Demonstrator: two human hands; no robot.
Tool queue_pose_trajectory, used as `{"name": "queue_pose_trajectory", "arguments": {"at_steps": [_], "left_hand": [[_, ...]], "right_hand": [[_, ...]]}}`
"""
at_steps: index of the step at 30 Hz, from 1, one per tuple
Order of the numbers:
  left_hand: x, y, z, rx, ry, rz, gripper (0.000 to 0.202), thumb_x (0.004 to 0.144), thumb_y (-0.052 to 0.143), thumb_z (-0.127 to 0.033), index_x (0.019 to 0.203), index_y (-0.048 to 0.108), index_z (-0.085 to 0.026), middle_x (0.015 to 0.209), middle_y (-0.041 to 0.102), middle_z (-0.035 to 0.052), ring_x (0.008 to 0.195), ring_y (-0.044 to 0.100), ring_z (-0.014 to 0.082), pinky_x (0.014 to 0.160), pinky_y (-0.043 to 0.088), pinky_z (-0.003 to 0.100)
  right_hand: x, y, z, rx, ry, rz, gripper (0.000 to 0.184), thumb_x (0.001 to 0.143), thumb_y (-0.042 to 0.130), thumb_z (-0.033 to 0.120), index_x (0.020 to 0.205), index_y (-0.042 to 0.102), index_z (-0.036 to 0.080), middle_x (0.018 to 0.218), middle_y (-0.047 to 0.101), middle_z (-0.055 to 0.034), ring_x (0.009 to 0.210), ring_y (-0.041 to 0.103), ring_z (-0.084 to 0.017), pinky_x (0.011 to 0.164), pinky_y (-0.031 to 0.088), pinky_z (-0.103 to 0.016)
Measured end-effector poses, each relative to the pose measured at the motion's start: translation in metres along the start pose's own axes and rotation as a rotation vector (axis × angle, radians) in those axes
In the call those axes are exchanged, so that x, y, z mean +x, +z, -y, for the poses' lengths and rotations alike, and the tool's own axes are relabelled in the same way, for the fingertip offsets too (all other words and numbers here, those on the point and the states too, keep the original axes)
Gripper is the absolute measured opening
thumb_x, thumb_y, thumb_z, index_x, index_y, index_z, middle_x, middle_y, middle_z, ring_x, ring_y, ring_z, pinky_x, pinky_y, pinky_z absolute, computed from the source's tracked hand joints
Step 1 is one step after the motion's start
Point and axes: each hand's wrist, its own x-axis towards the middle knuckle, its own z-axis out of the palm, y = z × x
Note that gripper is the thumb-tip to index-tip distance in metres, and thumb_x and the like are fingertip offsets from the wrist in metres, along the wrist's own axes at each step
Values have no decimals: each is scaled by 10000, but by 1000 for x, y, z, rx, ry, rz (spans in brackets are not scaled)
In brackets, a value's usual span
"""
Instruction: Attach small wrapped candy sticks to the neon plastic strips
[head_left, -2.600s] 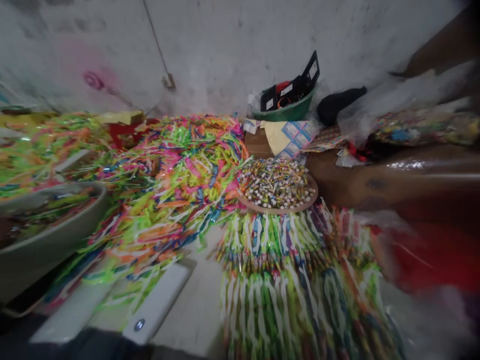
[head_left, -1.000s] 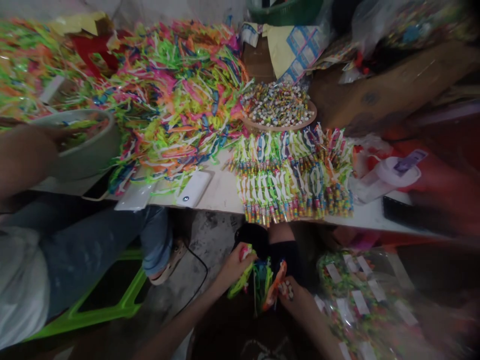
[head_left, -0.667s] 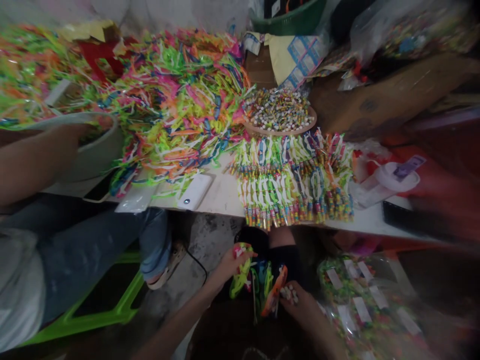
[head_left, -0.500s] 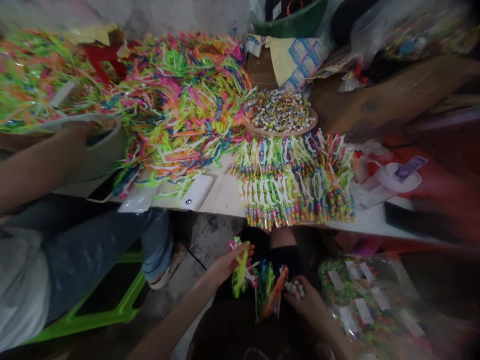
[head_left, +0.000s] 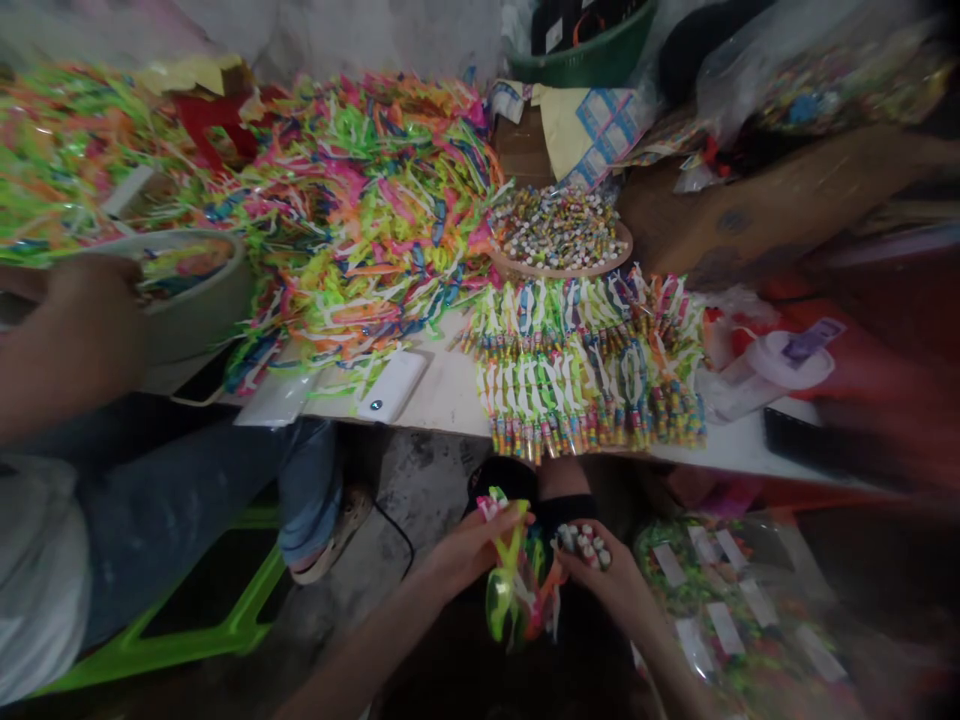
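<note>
My left hand (head_left: 469, 548) is closed on a bunch of neon plastic toys (head_left: 506, 595) that hangs below the table edge, green and pink pieces showing. Close to its right, my right hand (head_left: 607, 578) is curled around several small candy rolls (head_left: 583, 541). Both hands are over my lap, in front of the white table (head_left: 442, 385). On the table lie rows of finished toys (head_left: 592, 370) filled with candy. Behind them stands a round tray of candy rolls (head_left: 559, 230).
A big heap of neon plastic strips (head_left: 352, 230) covers the table's left. Another person sits at left, forearm (head_left: 67, 340) near a grey bowl (head_left: 191, 290), on a green stool (head_left: 187, 630). A white power bank (head_left: 390, 385), a plastic cup (head_left: 787, 365) and bagged toys (head_left: 720, 610) lie around.
The view tipped down from the wall to the table and my lap. My hands came closer together; the left hand shifted the bunch of toys lower, and the right hand lifted the candy rolls.
</note>
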Motion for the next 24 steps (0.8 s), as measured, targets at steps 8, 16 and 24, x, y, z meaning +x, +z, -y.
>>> {"name": "queue_pose_trajectory", "arguments": {"at_steps": [8, 16, 24], "left_hand": [[-52, 24, -50, 872, 851, 26, 196, 873, 558, -274, 1048, 633, -225, 959, 697, 35, 894, 631, 157, 839, 466, 275], [-77, 28, -89, 1405, 1342, 48, 314, 979, 289, -198, 1135, 553, -131, 1033, 683, 67, 994, 591, 140, 866, 418, 262], [-82, 24, -93, 1665, 1535, 84, 312, 958, 337, -113, 1195, 540, -97, 1095, 680, 70, 1034, 579, 142, 908, 413, 271]], "right_hand": [[-34, -7, 88, -379, -308, -62, 244, 758, 625, 369, 941, 571, 216, 796, 663, 9, 689, 607, -123, 638, 471, -182], [-42, -12, 101, -306, -321, 7, 241, 755, 639, 367, 926, 553, 220, 770, 648, 15, 666, 593, -115, 623, 472, -174], [-44, -20, 113, -178, -186, 275, 215, 780, 611, 362, 887, 508, 207, 735, 518, 40, 663, 467, -98, 612, 409, -181]]}}
